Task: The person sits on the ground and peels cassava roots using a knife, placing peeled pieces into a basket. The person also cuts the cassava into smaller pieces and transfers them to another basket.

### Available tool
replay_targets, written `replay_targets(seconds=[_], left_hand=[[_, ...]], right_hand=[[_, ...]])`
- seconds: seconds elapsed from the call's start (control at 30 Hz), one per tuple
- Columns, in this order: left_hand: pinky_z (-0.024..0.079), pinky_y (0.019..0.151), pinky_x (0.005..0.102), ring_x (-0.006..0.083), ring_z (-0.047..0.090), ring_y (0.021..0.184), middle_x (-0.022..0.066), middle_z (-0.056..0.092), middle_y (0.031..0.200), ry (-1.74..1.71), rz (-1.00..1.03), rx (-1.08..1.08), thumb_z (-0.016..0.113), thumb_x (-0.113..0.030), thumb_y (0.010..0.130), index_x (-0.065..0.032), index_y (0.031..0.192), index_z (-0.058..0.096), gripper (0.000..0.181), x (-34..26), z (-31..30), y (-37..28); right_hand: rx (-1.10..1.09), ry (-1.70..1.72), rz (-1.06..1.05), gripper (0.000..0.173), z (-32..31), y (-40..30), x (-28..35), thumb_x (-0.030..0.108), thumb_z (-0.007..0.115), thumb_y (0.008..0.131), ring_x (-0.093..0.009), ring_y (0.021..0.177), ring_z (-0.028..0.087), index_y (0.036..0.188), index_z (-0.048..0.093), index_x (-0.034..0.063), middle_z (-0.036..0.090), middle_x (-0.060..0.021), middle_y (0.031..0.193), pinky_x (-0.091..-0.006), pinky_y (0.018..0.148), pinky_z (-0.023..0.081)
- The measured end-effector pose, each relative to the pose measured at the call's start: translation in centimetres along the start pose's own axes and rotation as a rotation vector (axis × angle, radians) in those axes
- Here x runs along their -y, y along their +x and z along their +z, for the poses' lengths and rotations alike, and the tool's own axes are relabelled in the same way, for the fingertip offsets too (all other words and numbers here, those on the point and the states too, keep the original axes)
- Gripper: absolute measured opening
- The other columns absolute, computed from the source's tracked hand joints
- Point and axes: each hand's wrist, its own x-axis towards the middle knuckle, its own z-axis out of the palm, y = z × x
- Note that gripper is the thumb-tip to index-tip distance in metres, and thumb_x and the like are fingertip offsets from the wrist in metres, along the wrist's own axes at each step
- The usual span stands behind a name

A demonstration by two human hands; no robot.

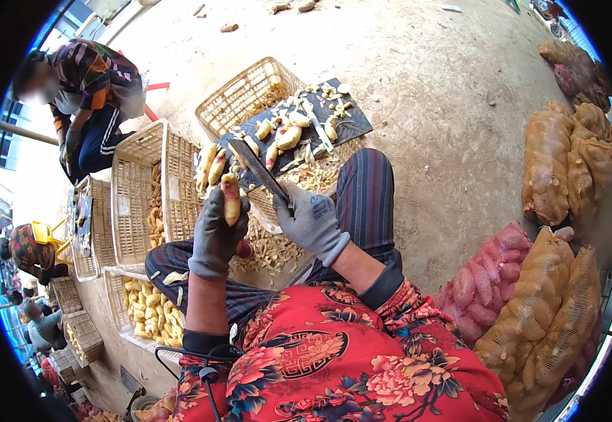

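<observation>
My left hand [216,227], in a grey work glove with a dark coating, grips a partly peeled root vegetable [230,203] upright. Pink and dark patches mark its upper end. A long, dark-bladed knife [258,171] is held in my gloved right hand [311,216], its blade slanting up and left, just right of the root. Beyond both hands lies a dark board [356,118] resting across a plastic crate [232,103]. On the board are several pale peeled roots [289,138], cut slices and a white-handled tool [316,126].
Peelings [269,250] cover the floor between my legs. At left stand a tall crate [137,211] and a crate of peeled roots [150,306]. Net sacks [527,311] of roots line the right. A co-worker [97,100] crouches at upper left; more people sit farther back.
</observation>
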Motion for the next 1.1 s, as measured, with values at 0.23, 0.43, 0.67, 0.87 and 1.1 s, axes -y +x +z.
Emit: replay_targets(seconds=[0.23, 0.43, 0.67, 0.87, 1.1], left_hand=[[0.040, 0.048, 0.0192, 0.0100, 0.050, 0.056, 0.0110, 0.062, 0.091, 0.106, -0.055, -0.088, 0.052, -0.019, 0.090, -0.0053, 0.125, 0.044, 0.038, 0.3, 1.0, 0.2], [0.043, 0.050, 0.0202, 0.0105, 0.054, 0.063, 0.0097, 0.062, 0.091, 0.280, -0.058, -0.068, 0.049, -0.014, 0.091, -0.0050, 0.116, 0.049, 0.027, 2.4, -3.3, 1.0], [0.039, 0.046, 0.0204, 0.0088, 0.051, 0.060, 0.0023, 0.057, 0.080, 0.249, 0.026, -0.184, 0.050, -0.015, 0.090, -0.0098, 0.102, 0.054, 0.014, 3.5, -1.1, 0.7], [0.032, 0.038, 0.0209, 0.0094, 0.043, 0.046, 0.0033, 0.054, 0.072, 0.025, -0.102, -0.321, 0.049, -0.009, 0.086, -0.0070, 0.106, 0.053, 0.021, 2.7, 2.1, 0.7], [0.035, 0.036, 0.0215, 0.0089, 0.047, 0.046, 0.0028, 0.057, 0.072, 0.236, -0.010, -0.364, 0.046, -0.004, 0.085, -0.0019, 0.120, 0.051, 0.035, 2.7, 0.0, 1.3]], right_hand=[[-0.060, -0.116, -0.266, 0.019, -0.4, 0.2, 0.2, 0.018, 0.061, 0.080, -0.027, 0.060, 0.062, 0.095, 0.061, 0.0070, 0.061, -0.0096, 0.067, -0.0376, 0.052, 0.047], [-0.019, -0.268, -0.491, 0.020, -0.6, 0.6, -0.5, 0.021, 0.061, 0.079, -0.022, 0.056, 0.060, 0.096, 0.060, 0.0100, 0.058, -0.0044, 0.063, -0.0342, 0.050, 0.046], [0.189, -0.464, -0.541, 0.024, -0.9, 0.4, -0.8, 0.018, 0.052, 0.082, -0.018, 0.061, 0.059, 0.103, 0.058, 0.0081, 0.055, -0.0012, 0.067, -0.0322, 0.052, 0.046], [0.236, -0.464, -0.294, 0.019, 0.5, 2.1, -2.5, 0.015, 0.049, 0.083, -0.021, 0.058, 0.061, 0.100, 0.057, 0.0095, 0.060, -0.0071, 0.064, -0.0355, 0.051, 0.047], [0.117, -0.108, 0.121, 0.019, 0.4, 2.5, -3.1, 0.022, 0.053, 0.082, -0.034, 0.068, 0.063, 0.093, 0.063, 0.0092, 0.063, -0.0165, 0.072, -0.0442, 0.062, 0.049]])
